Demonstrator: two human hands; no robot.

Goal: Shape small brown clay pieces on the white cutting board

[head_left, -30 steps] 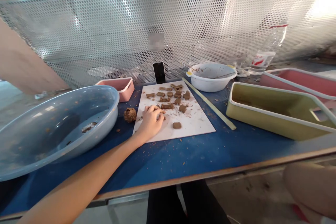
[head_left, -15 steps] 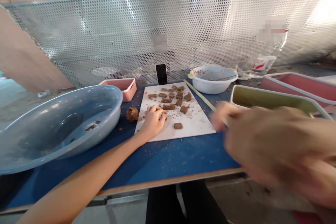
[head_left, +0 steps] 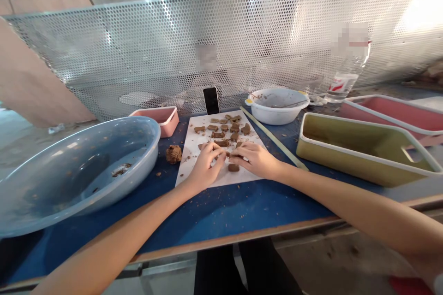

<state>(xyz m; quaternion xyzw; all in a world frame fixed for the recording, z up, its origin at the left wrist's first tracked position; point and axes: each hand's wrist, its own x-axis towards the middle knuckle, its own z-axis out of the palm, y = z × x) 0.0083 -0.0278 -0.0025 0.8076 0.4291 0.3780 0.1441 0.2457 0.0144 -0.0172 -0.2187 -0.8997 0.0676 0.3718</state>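
A white board [head_left: 188,170] bears several small brown clay pieces, some blocky and some bone-shaped. My left hand [head_left: 206,168] rests over its near left part, fingers bent and closed at a small clay piece [head_left: 226,154]. From the other side, my right hand [head_left: 255,159] reaches the same piece with its fingers curled together, so the two hands nearly meet. Fingers cover much of that piece. Just below the right fingertips lies a rectangular clay block [head_left: 233,167]. A rough brown clay lump [head_left: 173,154] sits beside the board's left edge.
A large blue basin [head_left: 145,166] stands at left, near a pink bin [head_left: 169,122]. Behind the board a phone [head_left: 211,100] leans upright. Rightward are a green strip [head_left: 277,140], a white basin [head_left: 277,115], an olive bin [head_left: 346,166], another pink bin [head_left: 391,113] and a bottle [head_left: 342,85].
My right hand, blurred in front of the olive bin before, has come left onto the board beside my left hand. My left hand stays at nearly the same spot.
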